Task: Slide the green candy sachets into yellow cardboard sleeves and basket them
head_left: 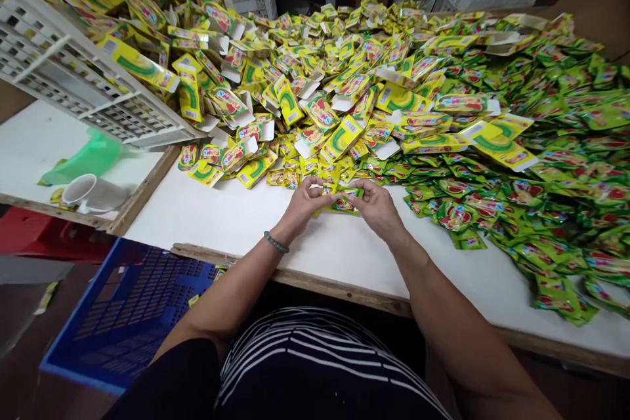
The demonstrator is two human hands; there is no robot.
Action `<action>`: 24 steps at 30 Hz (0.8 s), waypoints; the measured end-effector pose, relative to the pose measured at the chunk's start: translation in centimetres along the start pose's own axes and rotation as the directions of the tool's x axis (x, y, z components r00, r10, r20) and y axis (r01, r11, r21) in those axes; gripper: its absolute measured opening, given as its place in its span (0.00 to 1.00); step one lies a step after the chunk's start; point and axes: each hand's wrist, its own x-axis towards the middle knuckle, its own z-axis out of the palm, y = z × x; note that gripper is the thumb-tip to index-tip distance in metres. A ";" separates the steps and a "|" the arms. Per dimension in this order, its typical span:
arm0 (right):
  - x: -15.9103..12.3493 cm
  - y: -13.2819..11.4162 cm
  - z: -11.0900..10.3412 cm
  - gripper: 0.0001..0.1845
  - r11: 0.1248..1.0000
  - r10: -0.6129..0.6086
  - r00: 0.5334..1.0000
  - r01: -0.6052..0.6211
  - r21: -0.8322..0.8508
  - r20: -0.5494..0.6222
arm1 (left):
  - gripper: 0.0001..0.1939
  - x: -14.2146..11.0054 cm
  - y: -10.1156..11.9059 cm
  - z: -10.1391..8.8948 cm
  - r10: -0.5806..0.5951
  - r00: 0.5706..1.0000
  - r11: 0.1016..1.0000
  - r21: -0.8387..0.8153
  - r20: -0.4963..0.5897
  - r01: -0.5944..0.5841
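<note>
My left hand (306, 205), with a beaded bracelet on its wrist, is closed in a pinch near the table's front edge. Opposite it, my right hand (378, 209) pinches too, and the two thumbs almost meet. Between them is a small green candy sachet (350, 205), partly covered by the fingers. Just behind the fingertips lies a yellow sachet (329, 174); whether a finger touches it I cannot tell. Beyond the hands spreads a heap of yellow printed cartons (343, 138), several with open white flaps. Many loose green sachets (455, 215) are piled on the right.
A white plastic crate (93, 85) full of cartons tips toward the table from the left. Below it are a white mug (93, 193) and a translucent green scoop-like piece (91, 159). A blue crate (118, 308) stands below the table's wooden edge (344, 290).
</note>
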 end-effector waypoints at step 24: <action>0.1 -1.1 0.4 0.29 0.973 0.095 0.994 -0.082 0.217 -0.050 | 0.26 1.8 -0.8 2.4 0.085 0.986 0.995 -0.033 -0.142 -0.091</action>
